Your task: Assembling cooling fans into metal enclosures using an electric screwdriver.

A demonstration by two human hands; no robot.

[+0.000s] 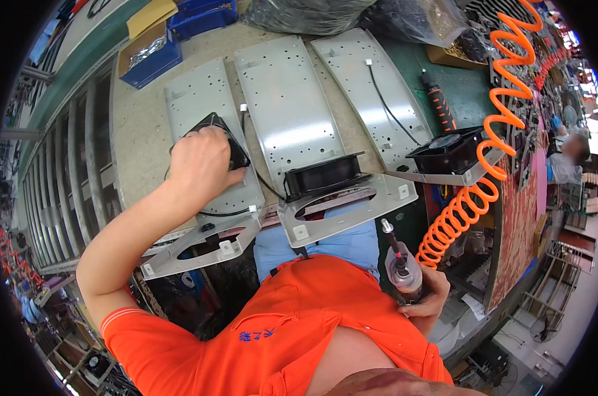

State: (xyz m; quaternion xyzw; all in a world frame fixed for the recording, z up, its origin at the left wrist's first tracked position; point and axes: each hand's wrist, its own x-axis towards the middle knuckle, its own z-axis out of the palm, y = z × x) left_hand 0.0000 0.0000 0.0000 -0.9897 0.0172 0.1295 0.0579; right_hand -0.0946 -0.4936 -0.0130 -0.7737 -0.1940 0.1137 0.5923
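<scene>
Your workbench (140, 125) is spreading out ahead, leaving a bare strip left of the panels and narrower gaps between them. Three pale grey sheet-metal panels, left (193, 99), middle (282, 99) and right (371, 86), are lying side by side, smooth, shiny and dotted with small holes; the left and middle ones' flanges with round openings are overhanging the near edge, close to your lap. An orange coiled hose (457, 214) is hanging at the right. Your left hand (203, 162) is resting on a square black fan (239, 153) over the left panel, fingers bending over it beneath your palm, thumb reaching toward its right side; their tips are hiding, so you cannot tell whether they are gripping. Your right hand (431, 297) is closing around a translucent-bodied driver (404, 272), its bit pointing away from you, clear of the metal.
</scene>
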